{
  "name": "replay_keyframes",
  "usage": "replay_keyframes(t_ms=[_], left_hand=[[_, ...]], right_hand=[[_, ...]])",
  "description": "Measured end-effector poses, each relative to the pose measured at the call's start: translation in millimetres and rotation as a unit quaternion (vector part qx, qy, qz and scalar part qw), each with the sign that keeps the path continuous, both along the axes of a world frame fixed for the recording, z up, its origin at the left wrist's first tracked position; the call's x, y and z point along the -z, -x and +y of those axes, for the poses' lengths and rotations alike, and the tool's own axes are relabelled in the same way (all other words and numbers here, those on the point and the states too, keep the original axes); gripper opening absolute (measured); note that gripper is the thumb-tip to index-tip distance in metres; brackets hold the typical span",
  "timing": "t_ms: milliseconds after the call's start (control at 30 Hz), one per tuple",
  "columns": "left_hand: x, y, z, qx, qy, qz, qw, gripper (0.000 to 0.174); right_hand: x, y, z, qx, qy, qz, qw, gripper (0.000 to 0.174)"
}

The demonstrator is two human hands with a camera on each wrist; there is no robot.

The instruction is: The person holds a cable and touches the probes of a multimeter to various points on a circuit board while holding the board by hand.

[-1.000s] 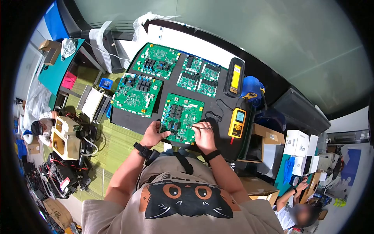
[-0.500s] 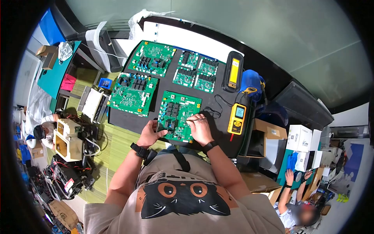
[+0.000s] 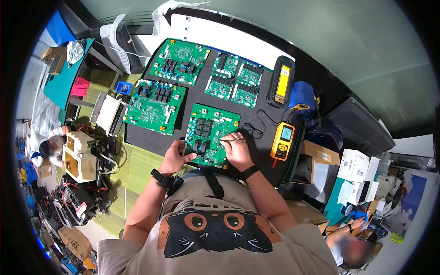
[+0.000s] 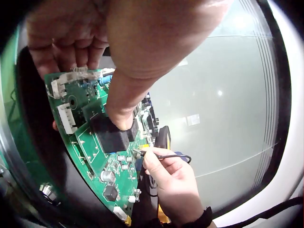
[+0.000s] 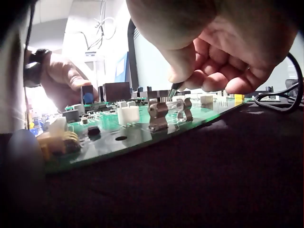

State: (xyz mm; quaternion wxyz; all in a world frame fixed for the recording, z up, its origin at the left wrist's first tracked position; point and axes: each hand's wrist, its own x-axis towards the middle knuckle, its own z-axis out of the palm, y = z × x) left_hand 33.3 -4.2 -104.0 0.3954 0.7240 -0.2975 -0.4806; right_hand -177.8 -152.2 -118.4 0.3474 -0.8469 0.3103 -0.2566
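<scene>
The large green rectangular circuit board (image 3: 220,126) lies straight ahead of the torso, at the near side of the black-topped table (image 3: 197,95), between the two hands. Its long axis is pointed away from the body, slightly aslant. Its near left corner area is gripped by the left hand (image 3: 173,158), with the thumb laid on a black block-shaped component (image 4: 110,135) and fingers at the board's edge. The board's right side is overlapped by the right hand (image 3: 238,151), in which a thin dark probe (image 5: 176,87) is pinched between thumb and fingers, aimed inward over the components. Both hands are thus close to the board, the left in direct contact; whether metal is touched by the probe tip cannot be told.

Beside the right hand, one looped black cable (image 5: 275,109) and one yellow handheld meter with a grey screen (image 3: 282,145) are seen. Farther off, two more large green boards (image 3: 155,107) are set to the left, making three in all, and four small green boards (image 3: 219,86) are grouped in two pairs. At the far right, one black case with a yellow panel (image 3: 272,94) is placed next to one blue-and-yellow object (image 3: 302,94).
</scene>
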Motion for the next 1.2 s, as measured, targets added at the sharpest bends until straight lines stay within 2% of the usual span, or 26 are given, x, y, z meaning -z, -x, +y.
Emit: replay_keyframes(t_ms=[67, 200, 467, 533, 800, 1200], left_hand=[[-13, 1, -4, -0.004, -0.019, 0.029, 0.999, 0.061], [10, -1, 4, -0.003, 0.004, 0.020, 1.000, 0.060], [-1, 1, 1, -0.009, 0.004, 0.032, 0.999, 0.057], [-4, 2, 0, -0.014, -0.006, 0.037, 0.999, 0.057], [0, 3, 2, -0.027, 0.009, 0.059, 0.998, 0.056], [-5, 2, 2, -0.020, -0.005, 0.051, 0.998, 0.056]], right_hand=[[-3, -1, 0, 0.002, 0.003, -0.004, 1.000, 0.006], [-1, 0, 1, -0.003, -0.013, 0.003, 1.000, 0.005], [-9, -3, -1, 0.001, 0.014, 0.017, 1.000, 0.006], [-9, -3, -3, -0.019, 0.055, 0.019, 0.998, 0.006], [-7, -2, -5, 0.007, 0.000, 0.024, 1.000, 0.005], [-2, -6, -6, -0.005, 0.015, 0.023, 1.000, 0.007]])
